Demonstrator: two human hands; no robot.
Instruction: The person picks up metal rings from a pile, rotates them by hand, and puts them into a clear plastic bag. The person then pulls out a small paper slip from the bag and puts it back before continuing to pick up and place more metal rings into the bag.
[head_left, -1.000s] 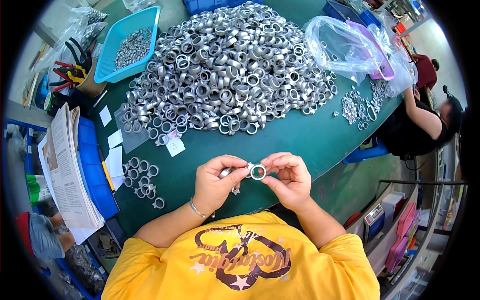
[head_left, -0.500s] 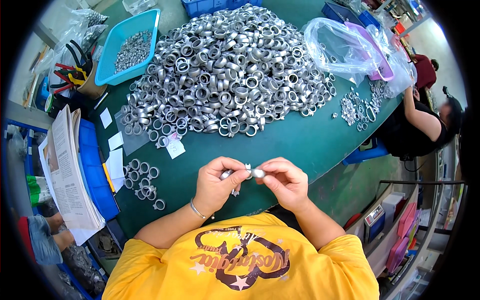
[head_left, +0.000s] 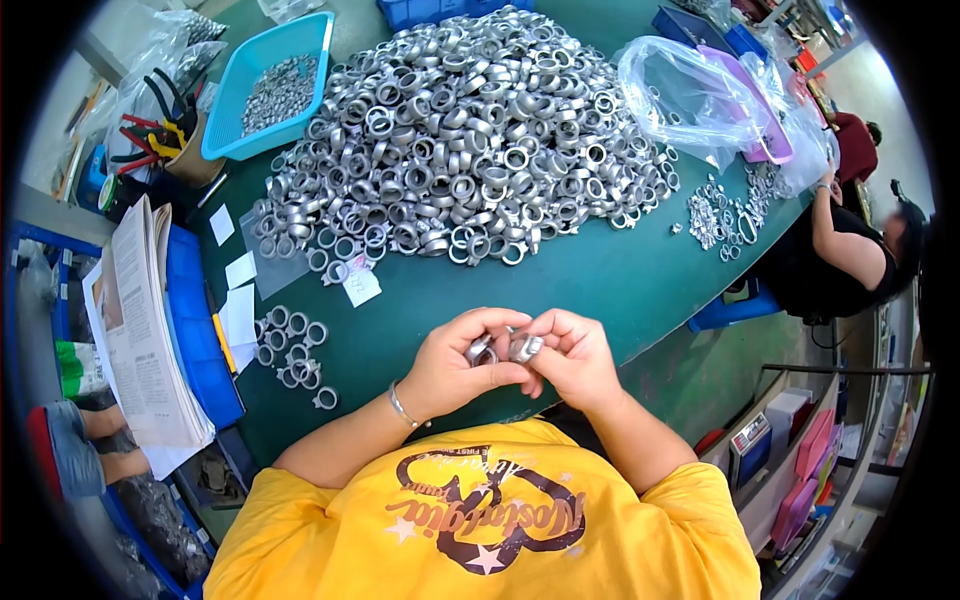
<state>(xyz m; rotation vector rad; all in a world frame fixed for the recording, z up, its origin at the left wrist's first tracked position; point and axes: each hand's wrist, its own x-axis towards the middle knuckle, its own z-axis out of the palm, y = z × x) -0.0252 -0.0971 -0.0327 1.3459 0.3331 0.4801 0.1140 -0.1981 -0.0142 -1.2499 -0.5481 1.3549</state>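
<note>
My left hand (head_left: 452,365) is closed around a silver metal ring (head_left: 480,350), partly hidden by the fingers. Close against it, my right hand (head_left: 575,362) pinches a second silver metal piece (head_left: 525,347), which looks like a ring with a small lug. The two hands meet over the near edge of the green table (head_left: 400,300). Beyond them rises a large heap of similar silver rings (head_left: 450,140). A small group of rings (head_left: 290,345) lies to the left of my left hand.
At the back left stands a turquoise basket (head_left: 215,135) of small metal parts, near pliers (head_left: 160,140). Newspapers (head_left: 135,320) lean by a blue bin (head_left: 200,330). Small loose parts (head_left: 715,215) and a clear plastic bag (head_left: 680,120) lie right, where a co-worker (head_left: 850,240) sits.
My hands have come closer together, and the pieces in them are turned differently. The view has shifted slightly, so the table's contents appear a little farther right.
</note>
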